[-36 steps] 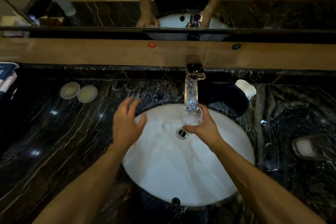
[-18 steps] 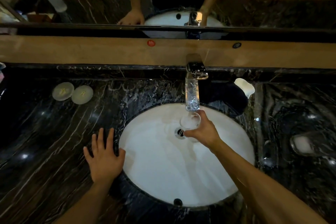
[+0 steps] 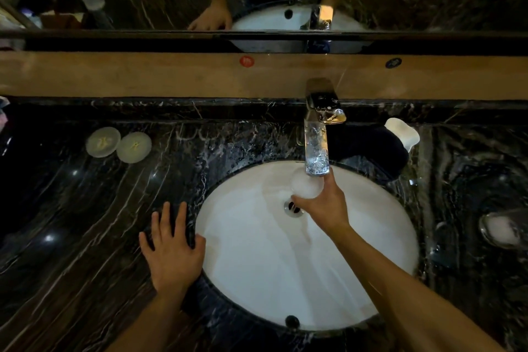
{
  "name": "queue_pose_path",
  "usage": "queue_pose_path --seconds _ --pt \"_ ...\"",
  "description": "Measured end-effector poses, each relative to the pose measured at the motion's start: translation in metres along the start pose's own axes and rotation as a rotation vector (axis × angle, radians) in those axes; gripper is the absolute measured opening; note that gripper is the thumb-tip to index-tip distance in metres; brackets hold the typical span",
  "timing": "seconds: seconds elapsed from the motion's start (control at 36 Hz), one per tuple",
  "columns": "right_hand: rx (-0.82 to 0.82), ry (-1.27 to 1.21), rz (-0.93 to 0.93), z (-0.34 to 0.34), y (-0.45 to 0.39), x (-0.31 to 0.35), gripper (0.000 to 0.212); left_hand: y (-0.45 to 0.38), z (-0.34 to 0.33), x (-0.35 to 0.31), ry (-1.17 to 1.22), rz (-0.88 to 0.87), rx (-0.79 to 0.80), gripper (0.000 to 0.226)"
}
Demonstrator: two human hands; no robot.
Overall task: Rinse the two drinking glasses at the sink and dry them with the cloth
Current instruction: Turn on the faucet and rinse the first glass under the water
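My right hand point(image 3: 323, 206) grips a clear drinking glass point(image 3: 306, 186) upright over the white sink basin point(image 3: 257, 266), right under the chrome faucet point(image 3: 317, 140). The glass looks filled with cloudy water. My left hand point(image 3: 171, 248) rests flat, fingers spread, on the black marble counter point(image 3: 71, 237) at the basin's left rim. A second glass point(image 3: 503, 227) lies on its side at the far right of the counter. A dark cloth point(image 3: 371, 148) is bunched behind the basin, right of the faucet.
Two round pale coasters point(image 3: 118, 144) lie at the back left of the counter. A white soap-like piece point(image 3: 401, 133) sits by the dark cloth. A mirror above the wooden ledge point(image 3: 143, 74) reflects my arms and the sink. The drain point(image 3: 293, 207) sits under the glass.
My left hand has drawn back from over the basin and settled flat on the counter at the rim. My right hand keeps the glass under the faucet.
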State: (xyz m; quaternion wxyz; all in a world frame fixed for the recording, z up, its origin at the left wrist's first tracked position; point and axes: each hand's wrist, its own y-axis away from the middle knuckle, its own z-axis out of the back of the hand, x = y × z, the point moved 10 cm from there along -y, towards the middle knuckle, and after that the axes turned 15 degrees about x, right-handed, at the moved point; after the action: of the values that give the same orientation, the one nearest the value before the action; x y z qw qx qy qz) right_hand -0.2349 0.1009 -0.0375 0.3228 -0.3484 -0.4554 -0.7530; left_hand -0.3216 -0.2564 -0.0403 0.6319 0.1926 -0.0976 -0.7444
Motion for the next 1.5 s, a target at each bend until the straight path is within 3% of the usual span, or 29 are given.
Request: queue_pose_path --seconds 0.14,0.28,0.56,0.67,0.92,1.17,1.28,1.39,1.5 --pt "0.112 -0.111 -0.112 -0.001 -0.009 -0.015 0.074 0.0 0.001 -0.001 -0.005 0.0 -0.001 0.077" --pt "0.241 -0.303 -0.182 -0.018 -0.011 -0.025 0.087 0.0 0.001 0.0 -0.02 0.0 -0.005 0.077" --pt "0.438 -0.386 -0.447 -0.039 0.011 -0.056 0.058 -0.001 -0.001 0.001 -0.037 -0.006 -0.009 0.077" --pt "0.484 -0.51 -0.521 -0.048 0.022 -0.062 0.065 -0.001 -0.002 0.001 -0.043 -0.005 -0.01 0.077" --pt "0.581 -0.664 -0.633 -0.059 0.029 -0.072 0.057 -0.001 -0.002 0.001 -0.032 -0.006 -0.009 0.076" --pt "0.557 -0.604 -0.571 -0.054 0.023 -0.064 0.052 -0.001 -0.002 0.002 -0.028 0.001 0.007 0.076" --pt "0.438 -0.342 -0.393 -0.039 0.012 -0.051 0.073 -0.001 -0.002 0.001 -0.026 0.002 0.004 0.076" --pt "0.273 -0.094 -0.221 -0.023 0.003 -0.038 0.064 -0.001 -0.001 0.0 -0.022 -0.001 0.001 0.076" --pt "0.202 0.042 -0.114 -0.01 -0.003 -0.023 0.081 0.0 0.0 0.0 -0.024 0.002 0.002 0.075"
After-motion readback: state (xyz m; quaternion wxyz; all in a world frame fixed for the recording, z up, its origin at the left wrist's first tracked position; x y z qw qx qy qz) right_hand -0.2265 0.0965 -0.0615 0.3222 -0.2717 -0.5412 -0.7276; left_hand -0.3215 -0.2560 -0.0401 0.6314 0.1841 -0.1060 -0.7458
